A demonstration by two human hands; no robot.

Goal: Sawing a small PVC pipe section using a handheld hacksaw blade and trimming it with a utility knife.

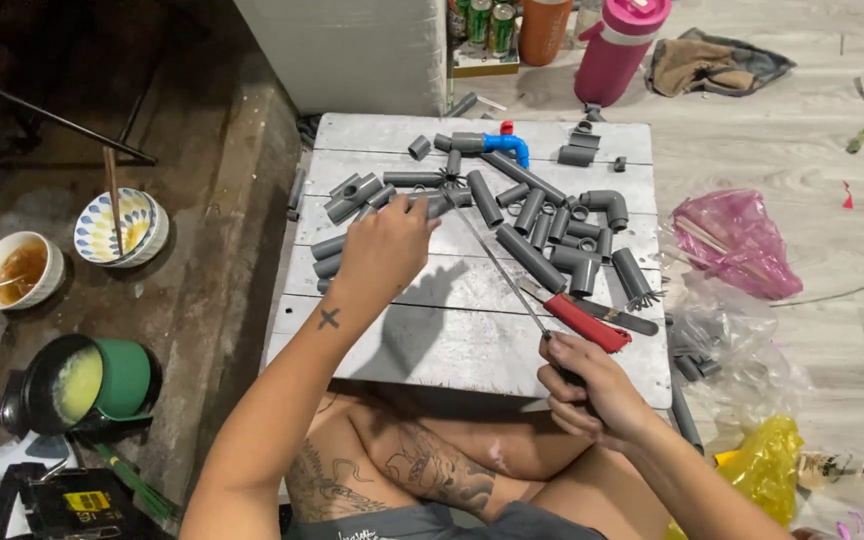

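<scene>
The left hand [384, 250] reaches over the grey plank bench [432, 345], fingers curled down onto a short grey pipe piece [422, 205] in the heap of pipe fittings [537, 225]; whether it has closed a grip cannot be told. The right hand [592, 385] is closed around the handle end of a thin metal rod [497, 262] that angles up across the bench toward the heap.

Handling: the pipe pieces appear rigid, light and smooth-walled, likely to roll; grasp across the barrel, not at the ends. The rod appears stiff and slender; hold it at the handle.

A red-handled knife [592, 322] lies just beside the right hand. A blue elbow fitting [509, 146] sits at the far edge. Green cans [489, 25], an orange cup [545, 28] and a pink bottle [617, 48] stand beyond the bench. Pink and yellow plastic bags [737, 245] lie to the right.
</scene>
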